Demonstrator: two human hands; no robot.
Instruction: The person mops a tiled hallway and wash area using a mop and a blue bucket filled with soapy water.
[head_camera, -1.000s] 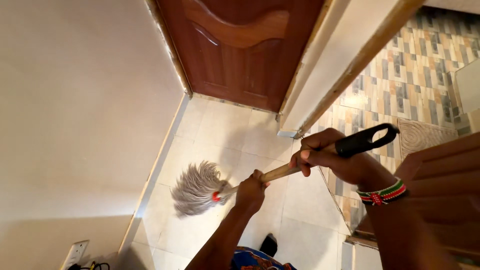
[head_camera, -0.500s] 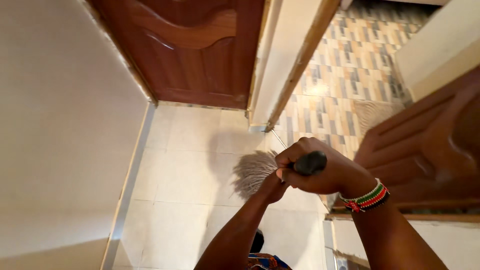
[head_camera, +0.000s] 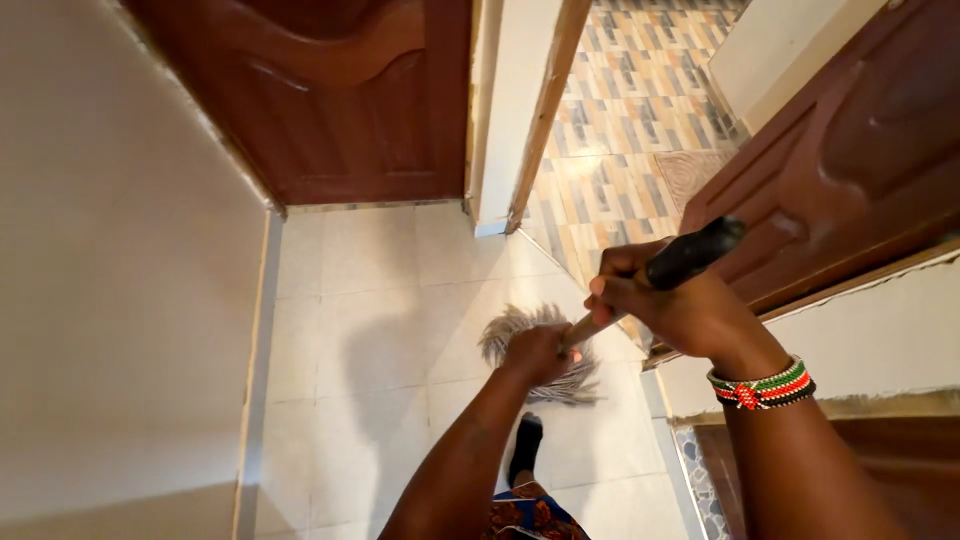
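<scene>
- In the head view, we see the right hand (head_camera: 680, 305) clamped around the upper part of the mop handle (head_camera: 690, 255), just below its black grip, which points toward 2 o'clock.
- The left hand (head_camera: 537, 352) is closed around the wooden shaft lower down, at about 8 o'clock from the right hand (the two hands sit near each other but apart).
- The mop head (head_camera: 535, 345), a fan of grey strands, lies on the pale floor tiles (head_camera: 350, 330) directly under the left hand, which covers its middle.
- A beaded wristband (head_camera: 762, 385) in red, green, black and white circles the right wrist.
- At 12 o'clock from the mop stands a closed brown door (head_camera: 340, 100); another brown door (head_camera: 850, 150) stands open at 2 o'clock.
- Between them we see patterned floor tiles (head_camera: 620, 130) running away toward 1 o'clock.
- A plain wall (head_camera: 110, 280) fills the 9 o'clock side.
- A dark foot (head_camera: 525, 445) rests on the tiles at 6 o'clock from the mop head.
</scene>
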